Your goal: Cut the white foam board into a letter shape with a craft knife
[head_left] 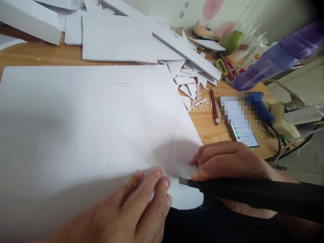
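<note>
A large white foam board (88,111) lies in front of me, with thin pencil lines drawn near its right edge. My left hand (141,206) rests on the board's near edge with its fingers stretched out, just left of the marked lines. My right hand (225,162) grips a black utility knife (248,194). The knife's short blade tip touches the board where the pencil lines meet near the lower right corner. That corner has a rounded edge reaching past my left fingertips. Part of my right palm is hidden behind the knife handle.
White board offcuts (118,37) and small scraps (188,89) lie along the back. To the right are a red pencil (214,107), a phone (244,131), a blue glue gun (260,104), a purple bottle (273,60), scissors (221,66), a green fruit (232,43) and cables (279,141).
</note>
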`<state>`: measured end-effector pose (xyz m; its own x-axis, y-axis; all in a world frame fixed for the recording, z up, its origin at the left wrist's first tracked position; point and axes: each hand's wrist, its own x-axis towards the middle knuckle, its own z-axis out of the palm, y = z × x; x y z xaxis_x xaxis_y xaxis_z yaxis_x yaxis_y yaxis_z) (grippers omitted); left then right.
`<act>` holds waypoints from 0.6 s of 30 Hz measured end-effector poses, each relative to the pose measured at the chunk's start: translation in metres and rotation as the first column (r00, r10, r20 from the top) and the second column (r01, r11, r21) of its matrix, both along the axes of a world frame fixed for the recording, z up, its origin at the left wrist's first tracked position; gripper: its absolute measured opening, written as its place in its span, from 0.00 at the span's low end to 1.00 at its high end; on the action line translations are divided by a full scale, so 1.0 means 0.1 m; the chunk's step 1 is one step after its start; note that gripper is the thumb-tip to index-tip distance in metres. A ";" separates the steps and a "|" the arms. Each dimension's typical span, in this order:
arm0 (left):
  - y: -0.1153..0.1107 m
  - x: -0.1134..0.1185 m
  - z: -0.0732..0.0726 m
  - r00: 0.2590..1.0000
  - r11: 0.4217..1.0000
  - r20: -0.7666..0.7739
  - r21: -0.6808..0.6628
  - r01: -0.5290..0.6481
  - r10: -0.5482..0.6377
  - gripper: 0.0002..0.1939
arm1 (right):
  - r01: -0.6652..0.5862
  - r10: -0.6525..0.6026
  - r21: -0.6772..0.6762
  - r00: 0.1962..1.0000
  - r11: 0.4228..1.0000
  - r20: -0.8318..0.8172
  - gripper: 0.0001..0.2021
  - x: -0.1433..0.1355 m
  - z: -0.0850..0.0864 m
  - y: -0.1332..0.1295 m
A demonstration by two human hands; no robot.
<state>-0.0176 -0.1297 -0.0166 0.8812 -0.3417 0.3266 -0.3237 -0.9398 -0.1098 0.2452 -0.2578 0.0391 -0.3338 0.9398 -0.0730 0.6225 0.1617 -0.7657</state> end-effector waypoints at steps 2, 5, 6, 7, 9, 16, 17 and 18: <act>-0.02 0.00 -0.01 1.000 1.000 -0.016 0.002 0.014 -0.014 0.19 | 0.016 -0.020 -0.040 0.993 0.999 -0.112 0.15 0.03 0.03 0.06; -0.07 -0.02 -0.02 0.999 0.998 -0.030 -0.048 -0.031 0.029 0.20 | -0.041 0.013 -0.120 0.975 0.992 -0.221 0.18 0.05 0.09 0.22; -0.08 -0.03 -0.02 0.998 0.996 -0.035 -0.072 -0.058 0.055 0.20 | -0.075 0.041 -0.136 0.971 0.988 -0.237 0.19 0.05 0.11 0.29; -0.10 -0.03 -0.02 0.996 0.992 -0.039 -0.092 -0.083 0.080 0.20 | -0.111 0.072 -0.145 0.966 0.983 -0.249 0.20 0.05 0.14 0.35; -0.11 -0.04 -0.01 0.997 0.992 -0.035 -0.099 -0.074 0.071 0.20 | -0.183 0.139 -0.149 0.954 0.972 -0.267 0.21 0.06 0.17 0.47; -0.12 -0.01 0.07 0.989 0.979 -0.099 -0.160 -0.128 0.114 0.20 | -0.277 0.208 -0.186 0.924 0.943 -0.322 0.18 0.11 0.17 0.64; -0.12 -0.01 0.07 0.990 0.978 -0.087 -0.167 -0.128 0.115 0.20 | -0.281 0.209 -0.190 0.921 0.941 -0.329 0.17 0.11 0.16 0.65; -0.12 -0.01 0.06 0.992 0.979 -0.065 -0.167 -0.119 0.109 0.20 | -0.288 0.214 -0.193 0.918 0.938 -0.333 0.17 0.12 0.16 0.66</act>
